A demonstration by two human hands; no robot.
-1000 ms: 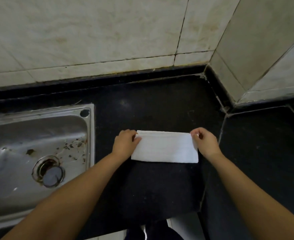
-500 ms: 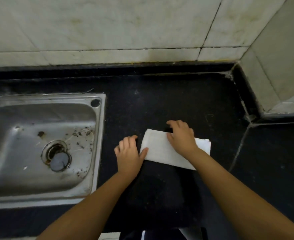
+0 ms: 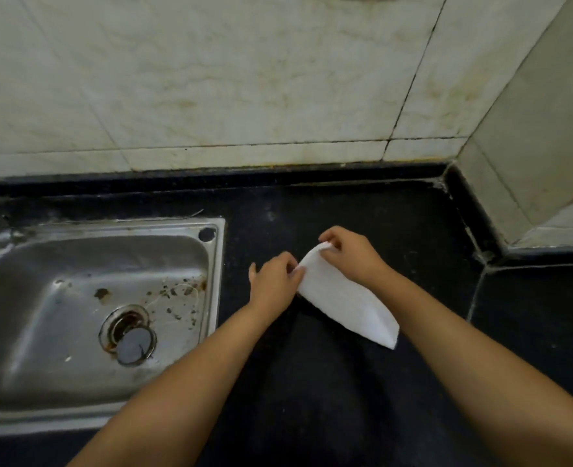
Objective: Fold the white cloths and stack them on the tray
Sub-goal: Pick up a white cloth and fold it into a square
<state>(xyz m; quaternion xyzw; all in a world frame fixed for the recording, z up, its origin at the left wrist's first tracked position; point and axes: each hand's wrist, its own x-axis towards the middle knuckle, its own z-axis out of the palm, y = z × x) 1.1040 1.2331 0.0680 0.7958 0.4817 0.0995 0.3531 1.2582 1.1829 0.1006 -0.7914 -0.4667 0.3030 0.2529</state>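
Pinching the white cloth (image 3: 342, 298), both hands' fingertips hide its far edge.

We look down on a black stone counter (image 3: 362, 210) set into a corner; behind it rises a wall (image 3: 211, 79) of pale, stained tiles with dark grout lines, and a second tiled wall (image 3: 541, 129) closes in at the right, both edged at the base by a black skirting strip (image 3: 211, 173). At the left a steel sink (image 3: 76, 409) is sunk into the counter; its basin is speckled with brown debris, with a round drain (image 3: 128, 333) near the middle; the light is dim and even.
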